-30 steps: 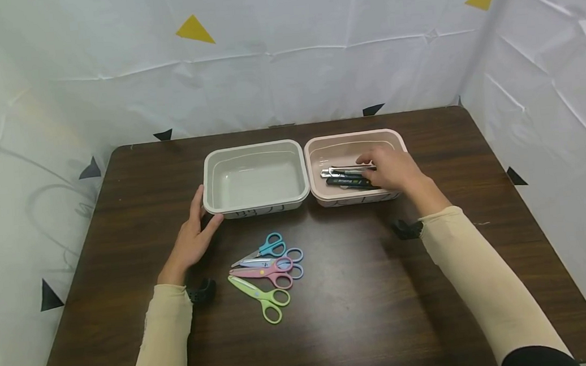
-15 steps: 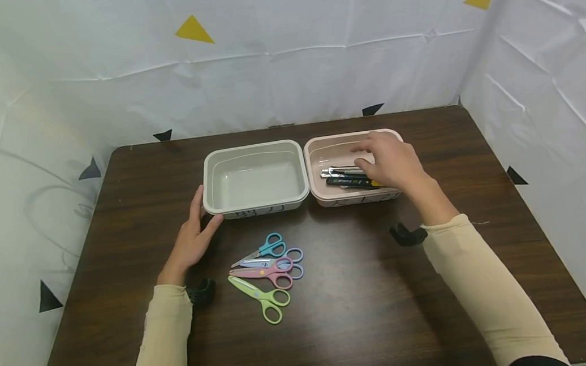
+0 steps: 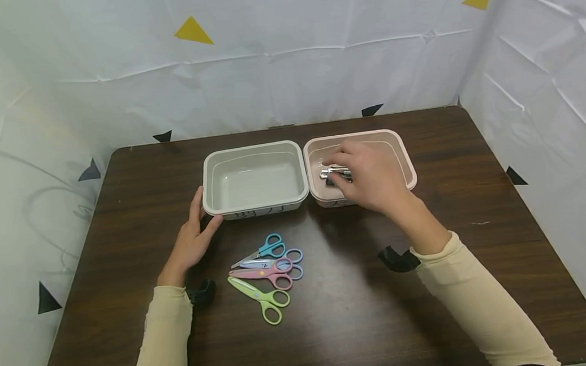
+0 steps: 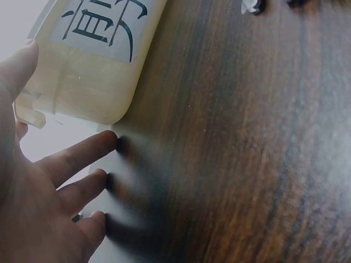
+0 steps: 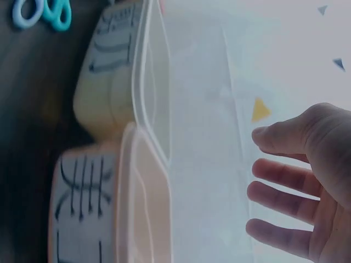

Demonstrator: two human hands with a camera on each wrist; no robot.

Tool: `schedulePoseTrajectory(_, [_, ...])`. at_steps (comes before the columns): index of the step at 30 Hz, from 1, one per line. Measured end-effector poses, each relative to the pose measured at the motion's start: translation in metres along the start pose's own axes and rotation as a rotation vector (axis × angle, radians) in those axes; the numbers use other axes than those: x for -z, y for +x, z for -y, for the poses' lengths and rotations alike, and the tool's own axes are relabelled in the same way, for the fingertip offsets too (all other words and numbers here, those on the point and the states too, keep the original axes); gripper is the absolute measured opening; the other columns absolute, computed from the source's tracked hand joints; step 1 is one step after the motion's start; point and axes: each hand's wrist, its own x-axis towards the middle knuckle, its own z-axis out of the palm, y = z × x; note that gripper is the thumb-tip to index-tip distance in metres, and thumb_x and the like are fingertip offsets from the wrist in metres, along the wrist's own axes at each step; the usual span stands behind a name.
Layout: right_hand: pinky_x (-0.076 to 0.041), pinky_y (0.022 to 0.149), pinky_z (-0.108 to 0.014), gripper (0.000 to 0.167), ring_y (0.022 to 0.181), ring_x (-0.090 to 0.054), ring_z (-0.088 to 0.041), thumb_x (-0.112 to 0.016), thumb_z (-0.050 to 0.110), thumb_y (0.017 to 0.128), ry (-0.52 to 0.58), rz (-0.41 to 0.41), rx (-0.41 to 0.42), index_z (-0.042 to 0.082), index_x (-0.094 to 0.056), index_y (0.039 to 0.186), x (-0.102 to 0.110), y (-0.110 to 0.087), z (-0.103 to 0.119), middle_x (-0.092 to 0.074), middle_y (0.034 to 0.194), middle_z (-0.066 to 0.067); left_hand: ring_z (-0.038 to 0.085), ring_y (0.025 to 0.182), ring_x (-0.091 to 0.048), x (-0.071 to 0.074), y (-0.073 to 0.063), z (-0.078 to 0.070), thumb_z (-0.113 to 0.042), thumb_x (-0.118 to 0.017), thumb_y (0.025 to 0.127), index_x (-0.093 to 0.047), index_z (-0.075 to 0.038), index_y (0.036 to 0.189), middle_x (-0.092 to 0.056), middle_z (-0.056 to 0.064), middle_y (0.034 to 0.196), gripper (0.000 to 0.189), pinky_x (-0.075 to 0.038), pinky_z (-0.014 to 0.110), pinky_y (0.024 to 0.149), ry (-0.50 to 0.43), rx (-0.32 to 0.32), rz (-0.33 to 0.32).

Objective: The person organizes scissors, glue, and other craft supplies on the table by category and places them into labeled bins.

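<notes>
A pale grey-green plastic box (image 3: 237,181) stands at the back of the table, its inside bare. My left hand (image 3: 188,242) rests at its near left corner, thumb against the front and straight fingers along the left side. The box's labelled wall (image 4: 93,82) shows in the left wrist view. Beside it stands a pink box (image 3: 408,166) with utility knives (image 3: 326,174) lying inside, mostly covered by my right hand (image 3: 374,180). That hand hovers above the pink box with fingers spread. In the right wrist view the right hand (image 5: 307,181) holds nothing.
In front of the boxes lie several scissors: turquoise (image 3: 272,245), light blue (image 3: 250,263), pink (image 3: 263,271) and green (image 3: 262,298). The dark wooden table (image 3: 359,326) is enclosed by white sheets (image 3: 286,87) with yellow and black triangles.
My right hand has come up from the knives and shifted left and toward me over the pink box, now hiding most of them. My left hand has stayed at its corner.
</notes>
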Motion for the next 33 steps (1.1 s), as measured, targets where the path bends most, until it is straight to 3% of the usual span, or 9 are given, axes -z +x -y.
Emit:
schedulePoseTrajectory(4, [-0.049,0.058,-0.038,0.021,0.086,-0.062,-0.016,-0.073,0.020,0.086,0.030,0.010,0.032,0.016,-0.075,0.107,-0.005,-0.005,0.021,-0.064,0.102,0.003,0.031,0.142,-0.031,0.000,-0.001,0.000,-0.046,-0.055,0.099,0.001,-0.052,0.153,-0.033,0.006,0.156,0.078,-0.023,0.070,0.103,-0.008,0.003,-0.005])
schedulePoseTrajectory(9, [-0.049,0.061,-0.033,0.020,0.086,-0.059,-0.013,-0.073,0.020,0.087,0.082,0.042,0.096,0.016,-0.075,0.106,-0.022,-0.016,0.044,-0.063,0.102,0.004,0.032,0.142,-0.031,0.000,-0.001,0.001,-0.046,-0.055,0.099,0.002,-0.053,0.152,-0.034,0.006,0.156,0.078,-0.024,0.071,0.102,-0.001,-0.001,-0.005])
schedulePoseTrajectory(17, [-0.051,0.063,-0.033,0.025,0.097,-0.058,-0.013,-0.073,0.022,0.086,0.137,0.204,0.129,0.018,-0.075,0.110,-0.071,-0.047,0.075,-0.061,0.108,0.005,0.034,0.142,-0.030,0.001,-0.004,0.000,-0.047,-0.054,0.099,0.003,-0.052,0.152,-0.033,0.007,0.156,0.078,-0.023,0.070,0.103,0.000,0.015,0.013])
schedulePoseTrajectory(24, [-0.052,0.068,-0.036,0.033,0.106,-0.056,-0.017,-0.073,0.032,0.088,0.169,0.301,0.167,0.018,-0.071,0.118,-0.101,-0.063,0.090,-0.059,0.119,0.001,0.036,0.142,-0.031,0.001,-0.004,0.003,-0.045,-0.054,0.099,0.001,-0.043,0.156,-0.034,0.008,0.156,0.079,-0.024,0.071,0.102,0.000,0.008,-0.004])
schedulePoseTrajectory(29, [-0.052,0.075,-0.038,0.046,0.113,-0.053,-0.020,-0.071,0.044,0.088,0.130,0.325,0.188,0.020,-0.066,0.126,-0.111,-0.071,0.098,-0.056,0.128,-0.001,0.035,0.142,-0.030,0.001,-0.005,0.001,-0.046,-0.055,0.099,0.001,-0.046,0.155,-0.034,0.007,0.156,0.079,-0.024,0.072,0.102,-0.009,0.010,0.000])
schedulePoseTrajectory(33, [-0.051,0.079,-0.039,0.049,0.114,-0.051,-0.020,-0.071,0.043,0.088,0.125,0.349,0.207,0.019,-0.065,0.130,-0.114,-0.074,0.103,-0.055,0.130,-0.003,0.035,0.142,-0.030,0.000,-0.005,0.001,-0.046,-0.055,0.099,0.001,-0.047,0.155,-0.034,0.006,0.156,0.079,-0.024,0.072,0.102,-0.009,0.009,0.003])
